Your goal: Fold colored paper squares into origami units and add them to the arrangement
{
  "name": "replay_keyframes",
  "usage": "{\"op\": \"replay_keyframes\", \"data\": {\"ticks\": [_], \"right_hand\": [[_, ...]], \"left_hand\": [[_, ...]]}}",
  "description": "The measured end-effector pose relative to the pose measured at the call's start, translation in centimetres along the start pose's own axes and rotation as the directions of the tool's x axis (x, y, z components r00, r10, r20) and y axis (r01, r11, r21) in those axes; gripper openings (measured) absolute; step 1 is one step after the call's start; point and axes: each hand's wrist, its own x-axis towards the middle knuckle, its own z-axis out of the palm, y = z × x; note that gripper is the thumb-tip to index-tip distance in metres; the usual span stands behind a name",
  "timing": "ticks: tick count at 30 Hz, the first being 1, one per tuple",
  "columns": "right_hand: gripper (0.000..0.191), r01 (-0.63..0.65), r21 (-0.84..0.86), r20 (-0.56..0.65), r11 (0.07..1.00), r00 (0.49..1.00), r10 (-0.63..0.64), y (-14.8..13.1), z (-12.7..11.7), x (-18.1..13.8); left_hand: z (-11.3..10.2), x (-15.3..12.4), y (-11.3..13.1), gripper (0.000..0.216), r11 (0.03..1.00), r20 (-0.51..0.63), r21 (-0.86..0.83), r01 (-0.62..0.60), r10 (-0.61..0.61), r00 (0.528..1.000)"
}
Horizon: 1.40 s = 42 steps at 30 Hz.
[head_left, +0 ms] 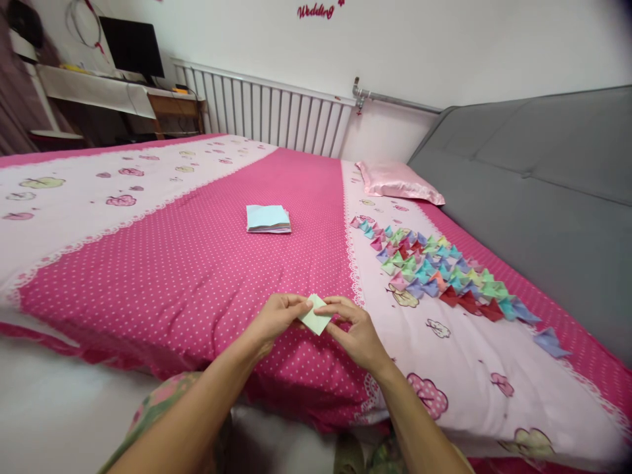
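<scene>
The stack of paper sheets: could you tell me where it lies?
In the head view, the stack lies mid-bed on the dotted bedsheet, left of the folded paper pieces.

A pink pillow lies near a white radiator.

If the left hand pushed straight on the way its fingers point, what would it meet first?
The left hand pinches the pale green paper, so that comes first; just beyond, probably the right hand.
</scene>
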Motion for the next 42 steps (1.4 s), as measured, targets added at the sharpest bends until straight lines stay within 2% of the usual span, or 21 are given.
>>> {"op": "replay_keyframes", "data": {"ticks": [6,10,14,19,27,35,42], "right_hand": [[0.029,0.049,-0.024,0.002,0.998,0.999,-0.049,-0.3,0.0,0.0],[0.029,0.027,-0.034,0.006,0.999,1.000,-0.027,-0.1,0.1,0.1],[0.027,-0.026,0.008,-0.022,1.000,0.999,0.026,0.4,0.1,0.2],[0.017,-0.081,0.105,-0.078,0.991,0.993,0.089,0.5,0.2,0.3],[0.016,-0.096,0.088,-0.194,0.991,0.975,0.112,-0.2,0.7,0.0],[0.016,-0.124,0.038,-0.234,0.992,0.964,0.130,-0.6,1.0,-0.1],[0.018,-0.113,0.007,-0.226,0.994,0.968,0.112,-0.6,0.7,-0.1]], "left_hand": [[0.1,0.0,0.0,0.023,1.000,-0.011,0.021,-0.001,0.001,1.000],[0.1,-0.1,0.0,0.024,1.000,0.008,0.010,-0.003,0.003,1.000],[0.1,-0.2,0.4,0.020,1.000,0.071,0.005,-0.005,0.005,0.997],[-0.1,-0.2,0.5,0.026,0.999,0.154,-0.038,0.013,-0.007,0.988],[-0.1,-0.2,0.2,0.026,0.999,0.242,-0.040,-0.001,0.011,0.970],[0.5,-0.4,0.4,0.035,0.996,0.317,-0.024,-0.091,0.094,0.944],[0.9,0.5,-0.8,0.030,0.979,0.244,0.037,-0.200,0.185,0.952]]}}
